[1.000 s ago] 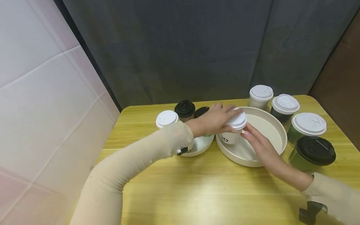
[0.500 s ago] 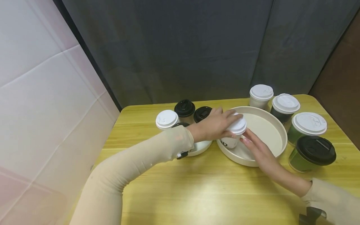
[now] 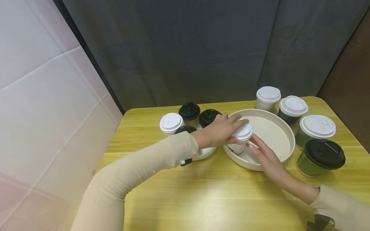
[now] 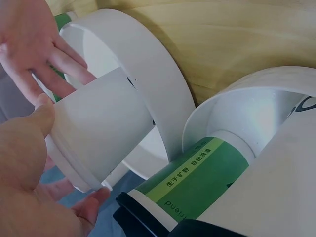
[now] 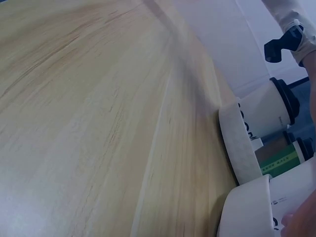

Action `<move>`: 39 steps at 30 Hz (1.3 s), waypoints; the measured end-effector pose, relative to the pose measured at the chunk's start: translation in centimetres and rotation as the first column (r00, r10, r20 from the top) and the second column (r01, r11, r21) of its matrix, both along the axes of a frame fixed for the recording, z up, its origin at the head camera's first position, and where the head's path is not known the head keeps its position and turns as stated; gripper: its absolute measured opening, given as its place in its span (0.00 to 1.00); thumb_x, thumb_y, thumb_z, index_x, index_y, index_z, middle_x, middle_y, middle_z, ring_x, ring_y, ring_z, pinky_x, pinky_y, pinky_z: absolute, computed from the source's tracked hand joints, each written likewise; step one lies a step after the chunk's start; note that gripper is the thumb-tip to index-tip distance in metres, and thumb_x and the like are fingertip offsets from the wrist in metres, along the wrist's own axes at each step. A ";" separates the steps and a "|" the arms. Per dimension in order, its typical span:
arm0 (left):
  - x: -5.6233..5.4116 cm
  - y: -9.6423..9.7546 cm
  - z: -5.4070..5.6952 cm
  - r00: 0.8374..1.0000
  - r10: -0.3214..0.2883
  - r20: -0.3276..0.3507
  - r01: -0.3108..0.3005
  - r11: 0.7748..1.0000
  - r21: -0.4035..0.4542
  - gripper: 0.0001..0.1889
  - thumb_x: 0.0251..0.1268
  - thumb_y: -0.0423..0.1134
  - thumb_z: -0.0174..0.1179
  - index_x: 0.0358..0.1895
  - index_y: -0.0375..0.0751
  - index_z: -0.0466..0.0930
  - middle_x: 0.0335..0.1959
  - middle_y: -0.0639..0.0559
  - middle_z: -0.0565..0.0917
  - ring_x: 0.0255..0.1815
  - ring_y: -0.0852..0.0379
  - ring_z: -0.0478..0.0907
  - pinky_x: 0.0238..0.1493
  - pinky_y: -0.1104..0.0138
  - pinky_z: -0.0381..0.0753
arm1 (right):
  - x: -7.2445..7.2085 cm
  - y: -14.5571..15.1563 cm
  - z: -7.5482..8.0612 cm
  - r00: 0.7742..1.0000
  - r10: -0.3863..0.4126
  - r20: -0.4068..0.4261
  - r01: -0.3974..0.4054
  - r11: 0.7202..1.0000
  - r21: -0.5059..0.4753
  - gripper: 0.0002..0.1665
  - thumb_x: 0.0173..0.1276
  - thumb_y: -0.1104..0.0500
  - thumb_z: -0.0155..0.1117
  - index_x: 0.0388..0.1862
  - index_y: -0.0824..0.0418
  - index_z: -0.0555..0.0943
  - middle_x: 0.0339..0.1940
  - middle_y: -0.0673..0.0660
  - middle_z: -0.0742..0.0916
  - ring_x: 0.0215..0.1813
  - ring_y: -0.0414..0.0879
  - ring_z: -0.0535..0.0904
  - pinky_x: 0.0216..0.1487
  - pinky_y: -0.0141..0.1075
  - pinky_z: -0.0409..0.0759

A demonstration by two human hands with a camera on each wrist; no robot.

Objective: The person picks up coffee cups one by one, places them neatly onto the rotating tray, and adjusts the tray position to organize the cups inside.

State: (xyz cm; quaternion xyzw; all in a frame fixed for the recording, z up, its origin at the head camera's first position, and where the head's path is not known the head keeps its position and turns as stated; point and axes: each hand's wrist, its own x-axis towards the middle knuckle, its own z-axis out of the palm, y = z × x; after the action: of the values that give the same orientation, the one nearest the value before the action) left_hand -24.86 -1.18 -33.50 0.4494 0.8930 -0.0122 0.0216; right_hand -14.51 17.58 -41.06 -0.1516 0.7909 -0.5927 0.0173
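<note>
A white paper cup with a white lid (image 3: 244, 131) is at the left part of the round cream tray (image 3: 273, 136). My left hand (image 3: 218, 132) grips it from above, fingers over the lid and thumb on the near side. My right hand (image 3: 267, 157) touches the cup's right side with nearly straight fingers. In the left wrist view, the cup's plain white wall (image 4: 101, 128) shows between both hands, close inside the tray rim. Whether its base touches the tray floor, I cannot tell.
Left of the round tray, a second white tray (image 3: 205, 155) holds several lidded cups, including a green one (image 4: 197, 177) and a white-lidded one (image 3: 171, 122). Several more cups stand along the right, the nearest green with a black lid (image 3: 322, 157). A dark curtain (image 3: 185, 54) hangs behind the table.
Both hands have shifted the white cup slightly toward me, nearer the round tray's front left rim. More of the black-lidded cups behind my left hand is visible. The cups on the right stay put.
</note>
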 end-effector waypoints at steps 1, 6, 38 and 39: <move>0.0 0.0 -0.1 1.000 -0.002 -0.006 0.002 1.000 -0.001 0.40 0.65 0.63 0.55 0.78 0.55 0.55 0.77 0.47 0.61 0.54 0.50 0.72 0.54 0.62 0.69 | 0.0 0.0 0.0 1.000 -0.001 0.001 0.001 1.000 0.006 0.34 0.82 0.53 0.40 0.82 0.59 0.48 0.79 0.69 0.61 0.74 0.68 0.65 0.62 0.11 0.61; 0.2 -0.1 -0.5 1.000 -0.008 -0.012 0.008 1.000 0.000 0.40 0.65 0.64 0.55 0.77 0.55 0.56 0.77 0.47 0.61 0.55 0.49 0.72 0.54 0.62 0.70 | 0.3 -0.2 -0.4 1.000 -0.023 0.004 0.023 0.999 0.048 0.34 0.82 0.53 0.40 0.82 0.58 0.48 0.79 0.69 0.62 0.73 0.67 0.67 0.61 0.13 0.63; 1.9 -0.1 -2.2 0.961 0.005 -0.276 -0.035 0.994 -0.105 0.45 0.67 0.71 0.45 0.78 0.45 0.50 0.77 0.47 0.60 0.64 0.49 0.73 0.58 0.60 0.77 | 1.1 0.2 -0.9 0.997 -0.080 0.006 0.077 0.979 0.187 0.34 0.82 0.49 0.40 0.81 0.57 0.50 0.77 0.69 0.66 0.72 0.67 0.70 0.70 0.61 0.66; 2.0 -0.1 -2.3 0.956 0.012 -0.292 -0.047 0.993 -0.112 0.46 0.67 0.72 0.44 0.78 0.44 0.49 0.77 0.46 0.60 0.65 0.49 0.72 0.58 0.60 0.77 | 1.1 0.3 -0.8 0.997 -0.080 0.005 0.077 0.978 0.195 0.35 0.82 0.49 0.41 0.81 0.58 0.49 0.76 0.69 0.66 0.72 0.67 0.70 0.70 0.60 0.67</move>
State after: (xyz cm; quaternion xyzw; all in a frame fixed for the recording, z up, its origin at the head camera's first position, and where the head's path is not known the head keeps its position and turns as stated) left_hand -22.83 -1.27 -35.78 0.4272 0.8908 -0.1305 -0.0833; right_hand -13.42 17.87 -41.90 -0.1140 0.8503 -0.5136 0.0136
